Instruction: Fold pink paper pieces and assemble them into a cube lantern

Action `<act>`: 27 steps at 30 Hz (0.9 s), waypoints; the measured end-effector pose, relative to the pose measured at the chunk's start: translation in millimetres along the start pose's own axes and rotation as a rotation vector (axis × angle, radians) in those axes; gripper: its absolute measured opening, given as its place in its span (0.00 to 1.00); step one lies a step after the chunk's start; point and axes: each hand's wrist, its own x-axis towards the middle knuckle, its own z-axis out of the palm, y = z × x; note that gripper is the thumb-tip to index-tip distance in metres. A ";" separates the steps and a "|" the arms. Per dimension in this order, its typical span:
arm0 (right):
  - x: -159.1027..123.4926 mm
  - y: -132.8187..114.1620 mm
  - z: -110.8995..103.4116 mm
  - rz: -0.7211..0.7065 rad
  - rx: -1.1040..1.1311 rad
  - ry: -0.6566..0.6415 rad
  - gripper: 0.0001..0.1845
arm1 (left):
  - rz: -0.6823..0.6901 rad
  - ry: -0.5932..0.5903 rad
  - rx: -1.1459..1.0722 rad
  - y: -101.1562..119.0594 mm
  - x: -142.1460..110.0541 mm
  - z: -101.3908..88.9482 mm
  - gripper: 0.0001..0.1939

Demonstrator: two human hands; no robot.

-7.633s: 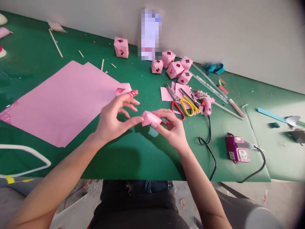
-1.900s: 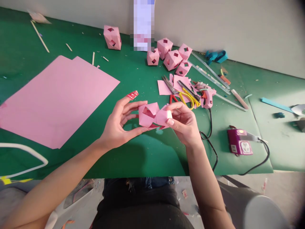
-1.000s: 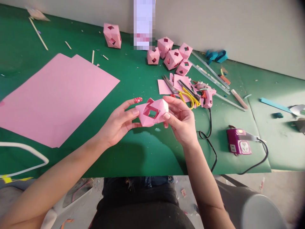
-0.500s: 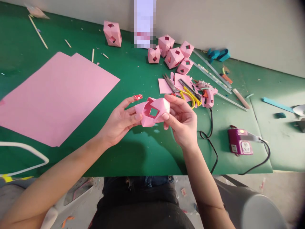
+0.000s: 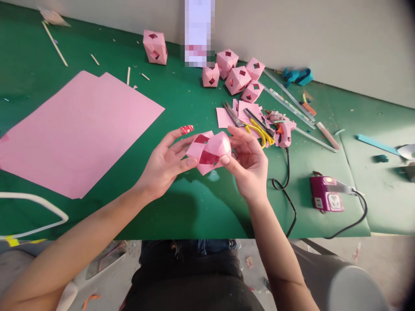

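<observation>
So there's pink sheets (image 5: 84, 134) on the left, then decent room on the green table (image 5: 214, 216) down to its near edge, left hand (image 5: 165, 162) pinching one side of a folded paper piece (image 5: 214, 144), right hand (image 5: 251, 164) gripping the other, glue gun (image 5: 285, 134) further right.

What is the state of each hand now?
Left hand: holding the pink paper shape by its left end.
Right hand: holding the same shape's right end.
</observation>
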 end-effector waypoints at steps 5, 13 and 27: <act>-2.0 -2.1 0.8 0.042 -0.008 0.007 0.23 | 0.168 0.023 0.181 0.4 -1.2 -2.0 0.30; -4.0 -0.2 -6.7 0.067 0.046 -0.129 0.27 | 0.262 -0.019 0.241 6.3 -4.5 -3.6 0.36; -4.6 -1.6 -0.1 0.025 0.041 -0.123 0.22 | 0.144 0.048 0.176 5.4 -2.6 -2.2 0.36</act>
